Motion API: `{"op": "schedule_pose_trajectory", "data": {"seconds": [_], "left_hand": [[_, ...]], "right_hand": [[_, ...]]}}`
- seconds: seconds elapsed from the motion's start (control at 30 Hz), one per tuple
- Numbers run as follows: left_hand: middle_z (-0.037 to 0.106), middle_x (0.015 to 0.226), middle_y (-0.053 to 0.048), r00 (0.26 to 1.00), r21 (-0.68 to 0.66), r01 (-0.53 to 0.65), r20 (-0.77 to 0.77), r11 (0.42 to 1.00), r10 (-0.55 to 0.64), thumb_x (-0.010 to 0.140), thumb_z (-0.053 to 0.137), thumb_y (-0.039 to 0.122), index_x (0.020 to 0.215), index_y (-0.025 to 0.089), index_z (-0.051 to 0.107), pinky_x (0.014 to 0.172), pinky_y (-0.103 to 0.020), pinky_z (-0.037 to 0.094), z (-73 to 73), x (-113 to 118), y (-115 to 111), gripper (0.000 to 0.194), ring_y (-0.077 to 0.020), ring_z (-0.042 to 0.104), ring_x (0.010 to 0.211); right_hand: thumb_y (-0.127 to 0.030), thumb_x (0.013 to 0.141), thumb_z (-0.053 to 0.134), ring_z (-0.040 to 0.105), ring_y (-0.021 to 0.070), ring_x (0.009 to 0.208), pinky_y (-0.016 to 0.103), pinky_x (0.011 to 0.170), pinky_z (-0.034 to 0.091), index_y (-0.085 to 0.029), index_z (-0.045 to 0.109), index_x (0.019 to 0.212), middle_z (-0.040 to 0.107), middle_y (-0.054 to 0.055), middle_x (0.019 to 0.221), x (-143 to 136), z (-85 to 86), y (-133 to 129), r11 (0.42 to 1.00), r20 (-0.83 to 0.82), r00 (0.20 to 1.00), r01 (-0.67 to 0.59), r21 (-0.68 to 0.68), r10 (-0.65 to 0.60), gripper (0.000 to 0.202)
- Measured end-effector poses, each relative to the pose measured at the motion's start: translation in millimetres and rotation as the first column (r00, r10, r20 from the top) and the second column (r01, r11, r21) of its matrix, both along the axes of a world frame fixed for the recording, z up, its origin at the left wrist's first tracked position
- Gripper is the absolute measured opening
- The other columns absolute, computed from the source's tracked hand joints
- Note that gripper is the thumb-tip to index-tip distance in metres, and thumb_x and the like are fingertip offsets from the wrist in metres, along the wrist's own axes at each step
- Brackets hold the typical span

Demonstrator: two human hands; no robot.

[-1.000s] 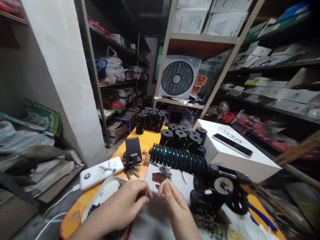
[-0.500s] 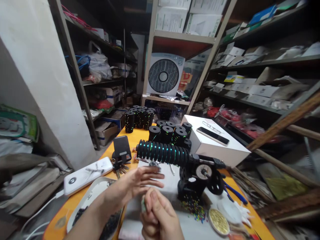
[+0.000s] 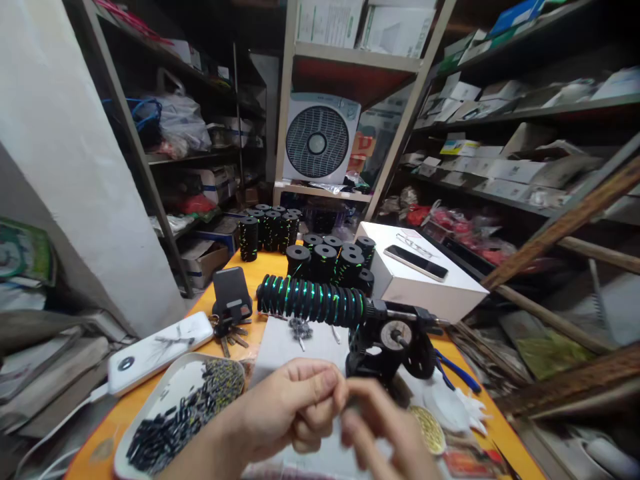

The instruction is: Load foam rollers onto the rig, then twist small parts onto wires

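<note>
My left hand (image 3: 300, 407) is closed in a pinch, thumb pressed on the curled fingers; whatever they hold is too small to make out. Against its fingertips is my right hand (image 3: 385, 427), its fingers bent and smeared by motion, with a small greyish spot near the thumb that I cannot identify. Just beyond both hands, a black ribbed foam spool (image 3: 310, 298) with shiny green-blue bands sits level on a black winding device (image 3: 390, 340). Neither hand touches it. To the left, a white tray (image 3: 131, 437) holds many small dark and yellowish pieces.
Upright black foam spools (image 3: 325, 260) stand behind the device. A white box (image 3: 425, 283) carries a phone (image 3: 416, 262) and glasses. Keys (image 3: 233, 337), a white power bank (image 3: 160, 343), blue-handled pliers (image 3: 460, 373) and a dish of gold bits (image 3: 427, 427) lie around.
My left hand has gone from spread fingers to a closed pinch, moving right and down to meet the right hand. My right hand has shifted right and its fist has loosened. The view has shifted slightly.
</note>
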State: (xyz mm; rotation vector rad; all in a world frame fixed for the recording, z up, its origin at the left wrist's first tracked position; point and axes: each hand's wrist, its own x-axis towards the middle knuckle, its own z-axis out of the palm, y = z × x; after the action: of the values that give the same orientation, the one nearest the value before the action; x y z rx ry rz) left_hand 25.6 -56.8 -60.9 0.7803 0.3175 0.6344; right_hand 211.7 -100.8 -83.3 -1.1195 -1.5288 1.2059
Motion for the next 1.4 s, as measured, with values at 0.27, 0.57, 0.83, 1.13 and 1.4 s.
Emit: {"op": "schedule_pose_trajectory", "data": {"seconds": [0.27,0.57,0.83,1.13,1.4], "left_hand": [[0.03,0.041,0.012,0.998,-0.033,-0.069,-0.006,0.997,0.068,0.087,0.068,0.042,0.072,0.015,0.058,0.038,-0.019,0.013,-29.8,2,-19,0.032,-0.0055,0.015,0.038],[0.078,0.07,-0.012,0.994,-0.172,-0.098,0.03,0.98,0.104,0.089,0.062,0.046,0.07,0.017,0.053,0.06,-0.027,0.053,-62.9,2,-36,0.036,-0.0239,0.077,0.068],[0.077,0.066,-0.011,0.998,-0.217,-0.061,0.007,0.974,0.064,0.084,0.067,0.05,0.071,0.018,0.055,0.059,-0.03,0.056,-72.2,0,-42,0.037,-0.0251,0.077,0.064],[0.026,0.044,0.014,0.997,-0.199,-0.058,-0.064,0.978,0.046,0.082,0.073,0.05,0.072,0.017,0.054,0.036,-0.018,0.004,-78.2,-7,-53,0.039,-0.0037,0.007,0.037],[0.024,0.04,0.015,0.986,-0.073,-0.106,-0.14,0.992,0.095,0.076,0.07,0.064,0.068,0.019,0.051,0.039,-0.023,0.005,-91.7,-3,-46,0.049,-0.0046,0.011,0.036]], "right_hand": [[-0.027,0.103,0.039,0.055,0.0257,0.121,0.045,0.105,0.044,-0.02,0.061,0.125,0.065,0.01,0.126,18,81.1,84,0.686,0.556,0.729,-0.166,0.709,-0.398,0.032],[-0.026,0.101,0.048,0.061,0.0275,0.102,0.047,0.094,0.05,-0.012,0.064,0.125,0.07,0.013,0.112,16,65.8,89,0.599,0.576,0.679,-0.245,0.762,-0.455,0.032],[-0.021,0.099,0.052,0.064,0.0271,0.106,0.046,0.099,0.048,-0.01,0.064,0.125,0.072,0.013,0.117,12,59.1,89,0.509,0.518,0.678,-0.24,0.827,-0.522,0.03],[-0.015,0.094,0.062,0.063,0.0241,0.118,0.045,0.107,0.044,-0.016,0.063,0.125,0.07,0.012,0.126,14,46.8,87,0.394,0.446,0.716,-0.255,0.883,-0.537,0.032],[-0.028,0.102,0.045,0.055,0.028,0.13,0.05,0.109,0.045,-0.028,0.042,0.148,0.057,0.008,0.142,67,75.5,64,0.644,0.427,0.704,0.057,0.763,-0.567,0.046]]}}
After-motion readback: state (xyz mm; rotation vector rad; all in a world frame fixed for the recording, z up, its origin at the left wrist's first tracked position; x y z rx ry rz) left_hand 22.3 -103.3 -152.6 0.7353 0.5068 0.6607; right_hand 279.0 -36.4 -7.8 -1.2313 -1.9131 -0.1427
